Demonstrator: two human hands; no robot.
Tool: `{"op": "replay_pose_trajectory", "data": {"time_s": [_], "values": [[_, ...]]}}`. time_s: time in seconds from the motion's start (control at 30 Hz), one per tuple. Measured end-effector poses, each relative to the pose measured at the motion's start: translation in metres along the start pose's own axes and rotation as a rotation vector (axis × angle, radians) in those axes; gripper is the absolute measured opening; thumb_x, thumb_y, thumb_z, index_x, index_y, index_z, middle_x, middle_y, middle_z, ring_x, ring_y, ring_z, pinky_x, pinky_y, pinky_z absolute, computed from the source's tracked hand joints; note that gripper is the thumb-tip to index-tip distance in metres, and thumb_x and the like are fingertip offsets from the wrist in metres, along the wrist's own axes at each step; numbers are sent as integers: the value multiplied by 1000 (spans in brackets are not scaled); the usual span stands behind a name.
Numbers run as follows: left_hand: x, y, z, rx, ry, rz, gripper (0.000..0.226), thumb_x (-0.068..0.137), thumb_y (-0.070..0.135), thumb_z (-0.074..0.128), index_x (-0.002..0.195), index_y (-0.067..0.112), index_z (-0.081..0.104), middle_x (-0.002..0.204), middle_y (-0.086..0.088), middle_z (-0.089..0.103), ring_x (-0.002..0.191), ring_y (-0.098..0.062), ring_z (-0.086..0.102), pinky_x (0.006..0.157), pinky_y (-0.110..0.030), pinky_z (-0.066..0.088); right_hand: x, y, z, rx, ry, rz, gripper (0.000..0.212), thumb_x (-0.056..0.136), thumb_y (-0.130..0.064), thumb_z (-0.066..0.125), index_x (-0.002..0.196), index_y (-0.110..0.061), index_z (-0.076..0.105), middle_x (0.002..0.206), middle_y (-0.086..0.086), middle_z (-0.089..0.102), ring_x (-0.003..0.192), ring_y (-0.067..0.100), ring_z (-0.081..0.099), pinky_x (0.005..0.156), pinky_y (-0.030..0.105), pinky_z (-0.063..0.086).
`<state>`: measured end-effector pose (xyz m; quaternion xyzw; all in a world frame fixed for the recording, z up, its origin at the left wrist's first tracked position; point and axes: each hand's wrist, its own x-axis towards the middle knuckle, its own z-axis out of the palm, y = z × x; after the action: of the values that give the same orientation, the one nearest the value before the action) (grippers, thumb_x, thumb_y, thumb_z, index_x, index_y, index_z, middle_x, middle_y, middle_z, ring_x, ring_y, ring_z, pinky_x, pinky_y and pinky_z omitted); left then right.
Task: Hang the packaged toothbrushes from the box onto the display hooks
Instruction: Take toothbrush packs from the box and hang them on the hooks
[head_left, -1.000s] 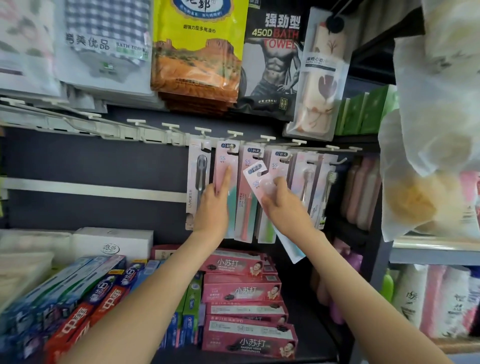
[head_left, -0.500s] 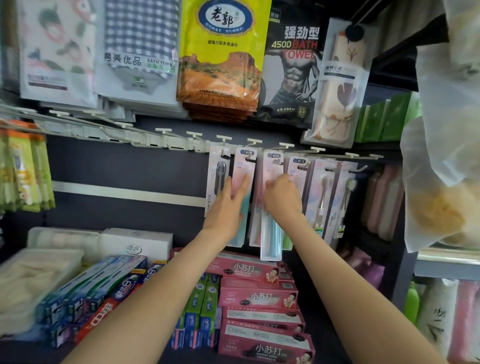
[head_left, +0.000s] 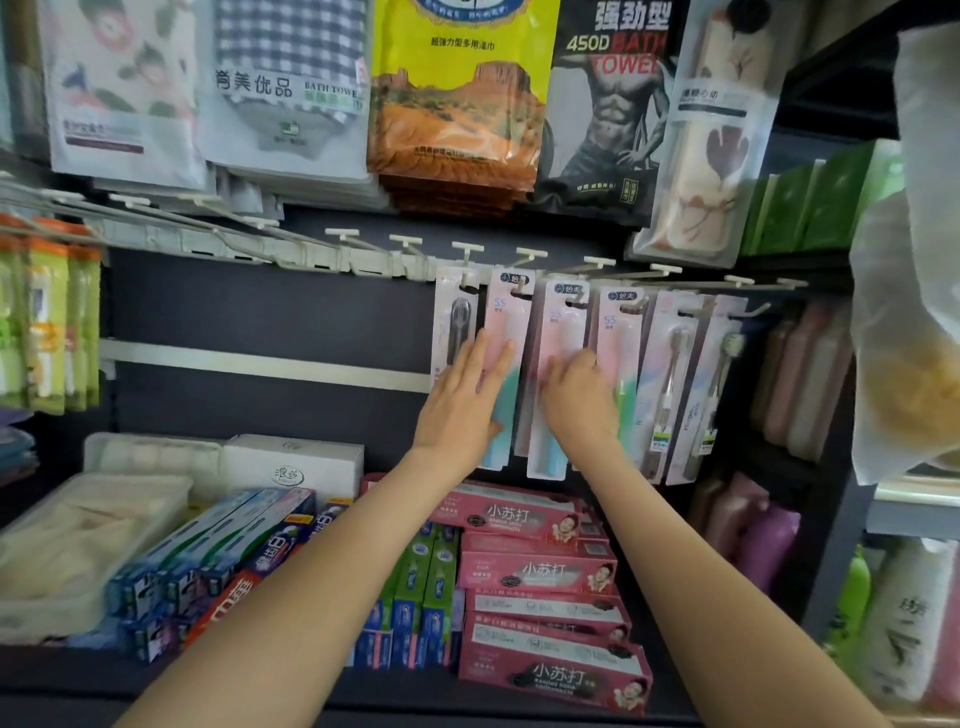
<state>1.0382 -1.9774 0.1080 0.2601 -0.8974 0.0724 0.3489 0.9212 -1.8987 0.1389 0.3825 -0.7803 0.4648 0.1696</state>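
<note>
The left grip (head_left: 465, 400) lies flat, its fingers straight, on the second packaged toothbrush (head_left: 508, 322) of the row and holds nothing. The right grip (head_left: 574, 400) has bent fingers against the front of the third packaged toothbrush (head_left: 558, 327), which hangs from a display hook (head_left: 598, 261); whether the fingers pinch it, I cannot tell. Pink toothpaste boxes (head_left: 535, 571) lie on the shelf (head_left: 405, 693) below.

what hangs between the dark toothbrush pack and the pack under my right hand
a pink-teal pack, with the left hand resting on it; head view
</note>
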Motion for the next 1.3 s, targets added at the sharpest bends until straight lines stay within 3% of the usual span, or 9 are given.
{"op": "replay_pose_trajectory", "data": {"time_s": [0.2, 0.3, 0.47, 0.63, 0.73, 0.83, 0.93, 1.17, 1.3], "values": [[-10, -2, -5, -22, -38, 20, 91, 96, 25, 55, 149, 27, -19, 158, -7, -23, 147, -22, -16, 119, -34, -5, -9, 5, 6, -111, -22, -38, 29, 103, -21, 33, 117, 4, 40, 102, 23, 63, 88, 38, 63, 57, 32, 35], [-12, -2, -7, -18, -34, 37, 92, 96, 25, 55, 148, 28, -21, 158, -8, -24, 147, -23, -17, 118, -34, -6, -11, 5, 3, -97, -32, 4, 48, 102, -25, 37, 142, -2, 24, 106, 22, 64, 87, 37, 63, 58, 34, 41], [-28, -2, -9, -67, -17, 16, 94, 95, 28, 57, 146, 31, -22, 156, -8, -27, 146, -23, -19, 118, -36, -8, -35, 7, 0, -38, -12, -84, 74, 100, -35, 45, 154, -14, -1, 147, 15, 35, 122, 33, 48, 88, 45, 49], [-92, -6, -3, -181, -11, 15, 100, 92, 28, 61, 140, 34, -27, 149, -1, -35, 140, -15, -27, 115, -34, -14, -92, 14, 9, -13, 5, -227, 81, 96, -36, 53, 154, -15, 0, 155, 14, 24, 140, 28, 29, 108, 38, 34], [-163, -13, 6, -265, -50, 23, 98, 92, 30, 62, 145, 32, -20, 151, 4, -30, 137, -7, -26, 110, -27, -17, -145, 20, 16, 60, -73, -215, 85, 93, -31, 61, 154, -18, 2, 156, 11, 23, 142, 23, 23, 108, 22, 22], [-252, -26, 18, -336, -120, 6, 86, 90, 30, 65, 152, 29, 5, 158, 2, -2, 142, -9, -2, 113, -34, 7, -212, 25, 25, 98, -197, -193, 86, 91, -36, 62, 153, -15, 6, 156, 9, 24, 140, 20, 25, 108, 27, 27], [-344, -46, 29, -387, -326, -75, 73, 94, 33, 58, 148, 34, 10, 158, 3, 14, 143, -20, 23, 109, -33, 30, -290, 30, 42, 88, -393, -150, 82, 91, -39, 61, 153, -15, 12, 154, 4, 28, 138, 16, 27, 104, 29, 35], [-529, -122, 67, -403, -886, -446, 62, 98, 31, 49, 151, 24, 19, 154, -1, 28, 136, -22, 38, 107, -33, 40, -470, 54, 126, -28, -926, 76, 78, 88, -53, 52, 152, -20, 19, 147, 3, 37, 129, 20, 40, 91, 25, 42], [-619, -159, 98, -294, -1155, -625, 60, 100, 29, 44, 152, 24, 14, 155, 2, 24, 128, -17, 45, 96, -25, 45, -574, 86, 188, -121, -1277, 227, 75, 95, -51, 45, 153, -26, 5, 155, 1, 24, 125, 22, 49, 96, 27, 39]]}}
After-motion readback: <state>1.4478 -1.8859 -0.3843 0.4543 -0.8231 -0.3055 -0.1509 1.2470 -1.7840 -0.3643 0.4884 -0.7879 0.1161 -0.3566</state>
